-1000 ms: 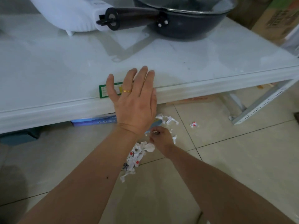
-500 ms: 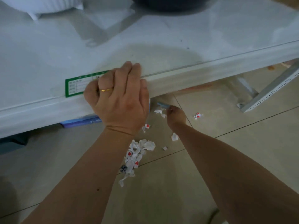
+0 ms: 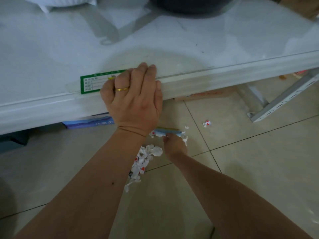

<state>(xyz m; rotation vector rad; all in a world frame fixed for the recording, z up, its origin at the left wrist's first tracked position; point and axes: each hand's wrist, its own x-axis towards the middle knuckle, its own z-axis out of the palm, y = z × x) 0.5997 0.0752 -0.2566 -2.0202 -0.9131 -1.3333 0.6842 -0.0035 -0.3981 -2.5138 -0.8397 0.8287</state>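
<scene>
Below the front edge of the white table (image 3: 224,78), on the tiled floor (image 3: 259,169), the right hand (image 3: 174,144) is down among torn paper scraps (image 3: 146,159). Its fingers curl toward a slim blue-and-yellow thing (image 3: 166,131) and the bits of paper lying against it; whether it already pinches one I cannot tell. The left hand (image 3: 133,97), a gold ring (image 3: 122,89) on one finger, grips the table's edge, fingers hooked over the top and thumb down the front face, seemingly as a brace.

The clearing looks barely under way. The main heap of scraps, white with red marks, lies on the floor just out from the table. A few bits lie nearer the table by the right hand, and one stray scrap (image 3: 206,123) sits apart, toward the table's slotted metal leg (image 3: 284,99). All of that is left to gather.

On the table top, a green-bordered label (image 3: 89,83) lies at the edge beside the left hand. A dark pan (image 3: 186,6) and a white appliance (image 3: 60,1) stand at the far side. Under the table a blue box (image 3: 88,122) shows. The light is dim.
</scene>
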